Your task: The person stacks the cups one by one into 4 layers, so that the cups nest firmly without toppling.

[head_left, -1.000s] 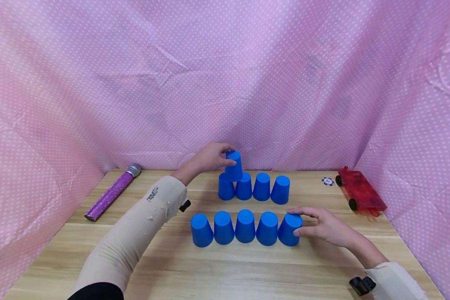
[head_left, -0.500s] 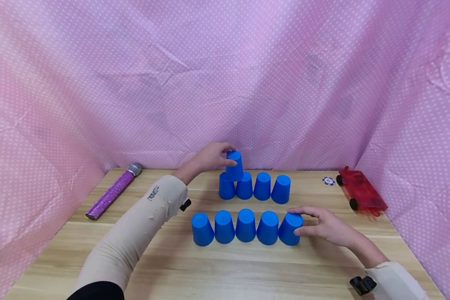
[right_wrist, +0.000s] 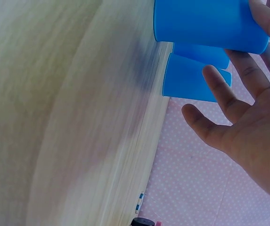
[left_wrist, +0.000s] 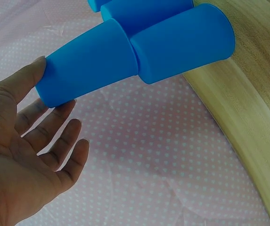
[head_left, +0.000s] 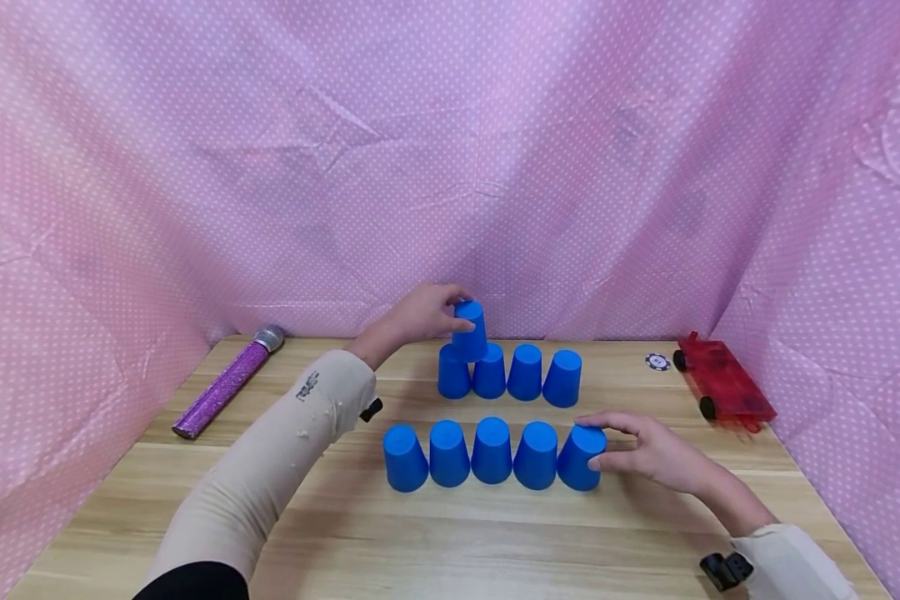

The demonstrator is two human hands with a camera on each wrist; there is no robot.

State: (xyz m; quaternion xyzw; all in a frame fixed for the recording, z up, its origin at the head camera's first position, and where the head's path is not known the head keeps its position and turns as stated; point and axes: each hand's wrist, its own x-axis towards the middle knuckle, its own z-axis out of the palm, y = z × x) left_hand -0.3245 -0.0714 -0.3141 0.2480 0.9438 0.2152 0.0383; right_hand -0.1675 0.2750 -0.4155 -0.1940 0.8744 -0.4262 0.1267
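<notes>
My left hand (head_left: 424, 313) pinches an upside-down blue cup (head_left: 470, 332) near its base, thumb on one side and fingers on the other. That cup sits across the tops of the two leftmost cups of the back row, its rim against a lower cup (left_wrist: 184, 42) in the left wrist view. My right hand (head_left: 663, 457) holds the rightmost blue cup (head_left: 579, 460) of the front row between thumb and fingers, while the little finger (right_wrist: 203, 125) stays off it. Several more upturned blue cups (head_left: 491, 451) stand side by side in the front row.
The back row continues rightward with a blue cup (head_left: 562, 379) at its end. A purple glitter microphone (head_left: 225, 387) lies at the left of the wooden table (head_left: 420, 550). A poker chip (head_left: 657, 362) and a red toy car (head_left: 723, 379) lie at the right. Pink dotted cloth (head_left: 420, 167) surrounds the table.
</notes>
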